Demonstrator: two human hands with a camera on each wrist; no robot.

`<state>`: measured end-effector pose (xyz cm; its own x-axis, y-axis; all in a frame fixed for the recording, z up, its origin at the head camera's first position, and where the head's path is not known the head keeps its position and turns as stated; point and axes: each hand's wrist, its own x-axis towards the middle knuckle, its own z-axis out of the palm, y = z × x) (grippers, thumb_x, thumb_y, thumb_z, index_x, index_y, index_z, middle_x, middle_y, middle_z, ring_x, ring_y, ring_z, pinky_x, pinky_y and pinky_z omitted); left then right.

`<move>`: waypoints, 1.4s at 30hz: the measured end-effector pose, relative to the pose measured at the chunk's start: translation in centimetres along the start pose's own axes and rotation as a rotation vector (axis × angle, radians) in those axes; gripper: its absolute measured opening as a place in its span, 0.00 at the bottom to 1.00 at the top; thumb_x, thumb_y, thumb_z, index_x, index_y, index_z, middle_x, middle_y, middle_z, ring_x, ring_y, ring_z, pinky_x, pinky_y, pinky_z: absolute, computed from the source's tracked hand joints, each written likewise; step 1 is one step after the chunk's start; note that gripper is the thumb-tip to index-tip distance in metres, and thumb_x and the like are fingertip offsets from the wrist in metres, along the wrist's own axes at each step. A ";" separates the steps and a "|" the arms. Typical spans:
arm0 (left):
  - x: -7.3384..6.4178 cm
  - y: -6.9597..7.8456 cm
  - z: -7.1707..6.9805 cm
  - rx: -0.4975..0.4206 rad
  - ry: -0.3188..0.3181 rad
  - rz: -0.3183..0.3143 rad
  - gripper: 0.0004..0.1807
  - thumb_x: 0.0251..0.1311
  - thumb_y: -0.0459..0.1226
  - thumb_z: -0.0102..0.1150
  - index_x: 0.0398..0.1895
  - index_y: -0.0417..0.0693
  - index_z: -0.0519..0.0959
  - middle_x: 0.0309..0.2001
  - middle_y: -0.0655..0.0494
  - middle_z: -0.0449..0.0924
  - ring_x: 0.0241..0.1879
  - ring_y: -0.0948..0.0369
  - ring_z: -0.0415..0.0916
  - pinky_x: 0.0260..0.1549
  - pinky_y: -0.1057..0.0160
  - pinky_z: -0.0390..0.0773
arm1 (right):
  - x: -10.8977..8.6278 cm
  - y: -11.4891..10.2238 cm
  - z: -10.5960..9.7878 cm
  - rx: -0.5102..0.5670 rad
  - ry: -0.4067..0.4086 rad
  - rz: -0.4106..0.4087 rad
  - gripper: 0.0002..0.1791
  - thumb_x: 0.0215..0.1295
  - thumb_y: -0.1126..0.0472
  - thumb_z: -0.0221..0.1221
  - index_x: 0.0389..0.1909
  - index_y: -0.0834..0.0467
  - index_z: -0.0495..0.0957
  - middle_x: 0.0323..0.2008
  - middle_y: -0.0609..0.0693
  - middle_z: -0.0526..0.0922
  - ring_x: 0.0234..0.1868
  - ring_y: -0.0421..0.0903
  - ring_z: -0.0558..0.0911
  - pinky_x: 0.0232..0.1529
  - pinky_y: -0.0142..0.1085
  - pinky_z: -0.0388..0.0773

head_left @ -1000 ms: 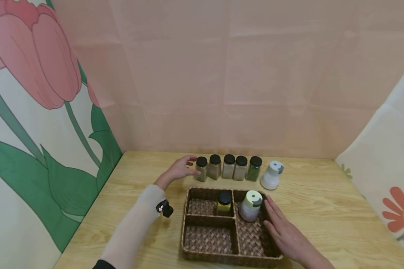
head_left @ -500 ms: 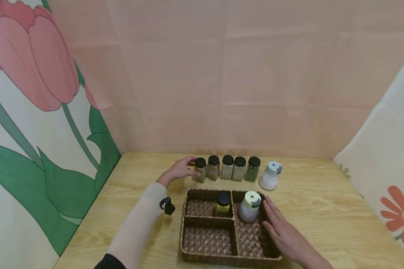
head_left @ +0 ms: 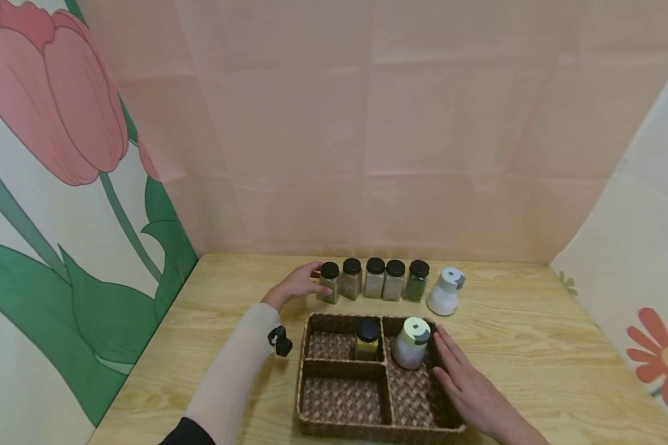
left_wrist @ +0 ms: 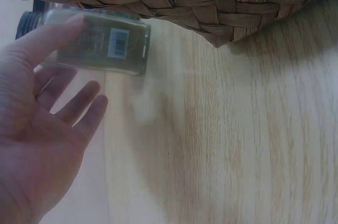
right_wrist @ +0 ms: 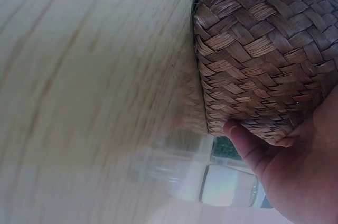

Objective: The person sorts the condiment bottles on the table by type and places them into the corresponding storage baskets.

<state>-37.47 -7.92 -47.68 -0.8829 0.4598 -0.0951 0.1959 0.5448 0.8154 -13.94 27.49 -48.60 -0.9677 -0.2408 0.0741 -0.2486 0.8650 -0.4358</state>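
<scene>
Possibly slipping: a light hold at the row's end

At eleven o'clock from the woven tray (head_left: 378, 431), the left hand (head_left: 294, 285) holds the end jar (head_left: 329, 284) between thumb in front and index finger behind, its other fingers loosely spread; how firmly, I cannot tell. A weak pinch could let it slip. A nudge toward three o'clock could topple the neighbouring jar (head_left: 352, 281); a low pull toward five could snag the rim. The right hand (head_left: 470, 389), fingers straight, rests along the three o'clock wall.

Rough woven tray (head_left: 345, 398), smooth glassy jar (left_wrist: 100, 44), wood-grained table (head_left: 540, 346)
</scene>
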 end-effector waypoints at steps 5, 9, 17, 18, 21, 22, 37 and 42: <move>0.1 -0.4 0.1 -0.008 -0.005 0.005 0.44 0.60 0.40 0.72 0.77 0.46 0.62 0.73 0.46 0.66 0.70 0.46 0.66 0.65 0.45 0.71 | -0.1 0.0 0.2 -0.007 0.011 -0.007 0.34 0.82 0.48 0.43 0.81 0.57 0.48 0.82 0.54 0.45 0.76 0.60 0.59 0.68 0.53 0.62; 0.0 -0.6 0.3 -0.021 -0.011 0.013 0.44 0.61 0.40 0.72 0.78 0.46 0.61 0.73 0.46 0.66 0.70 0.45 0.66 0.65 0.45 0.71 | -0.2 0.0 0.3 -0.012 0.034 -0.026 0.34 0.82 0.50 0.45 0.81 0.57 0.48 0.82 0.53 0.44 0.75 0.60 0.60 0.68 0.49 0.63; -0.2 -0.8 0.4 -0.006 0.003 0.016 0.43 0.62 0.42 0.71 0.78 0.45 0.61 0.70 0.45 0.69 0.68 0.46 0.68 0.64 0.46 0.71 | 0.0 -0.1 0.3 0.024 -0.018 0.010 0.35 0.83 0.48 0.43 0.81 0.58 0.47 0.82 0.54 0.43 0.77 0.60 0.56 0.71 0.51 0.60; -0.3 -0.8 0.4 0.000 0.011 0.019 0.43 0.62 0.42 0.71 0.77 0.45 0.62 0.69 0.45 0.71 0.67 0.47 0.69 0.64 0.46 0.72 | 0.1 -0.1 0.3 0.032 -0.030 0.017 0.35 0.83 0.48 0.42 0.81 0.58 0.47 0.82 0.55 0.42 0.77 0.61 0.56 0.70 0.56 0.61; -0.2 -0.9 0.4 0.009 0.031 0.038 0.37 0.60 0.43 0.72 0.71 0.46 0.70 0.62 0.46 0.77 0.63 0.48 0.73 0.61 0.46 0.73 | 0.2 -0.1 0.3 0.047 -0.051 0.035 0.35 0.83 0.48 0.41 0.81 0.58 0.46 0.82 0.56 0.42 0.78 0.61 0.54 0.70 0.58 0.60; -0.2 -1.0 0.4 0.011 0.040 0.038 0.35 0.60 0.43 0.73 0.69 0.47 0.72 0.60 0.47 0.78 0.62 0.48 0.73 0.61 0.46 0.73 | 0.2 -0.1 0.3 0.046 -0.053 0.035 0.35 0.83 0.48 0.41 0.81 0.59 0.46 0.82 0.56 0.42 0.78 0.61 0.54 0.70 0.58 0.61; -0.6 0.0 -0.1 0.016 0.140 0.020 0.29 0.54 0.47 0.77 0.59 0.54 0.79 0.52 0.53 0.81 0.55 0.52 0.77 0.56 0.47 0.77 | 0.2 0.0 0.1 0.048 -0.061 0.034 0.36 0.83 0.45 0.39 0.82 0.58 0.45 0.82 0.57 0.42 0.78 0.63 0.54 0.69 0.59 0.61; -0.8 0.7 -0.6 0.042 0.163 0.030 0.30 0.53 0.49 0.77 0.59 0.54 0.79 0.52 0.54 0.82 0.55 0.52 0.77 0.54 0.48 0.78 | 0.3 0.2 0.0 0.047 -0.052 0.026 0.36 0.83 0.45 0.39 0.82 0.59 0.45 0.82 0.56 0.41 0.77 0.63 0.54 0.69 0.60 0.60</move>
<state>-36.84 -8.34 -46.64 -0.9332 0.3585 0.0253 0.2377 0.5629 0.7916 -14.24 27.61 -48.72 -0.9702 -0.2418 0.0160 -0.2198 0.8500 -0.4787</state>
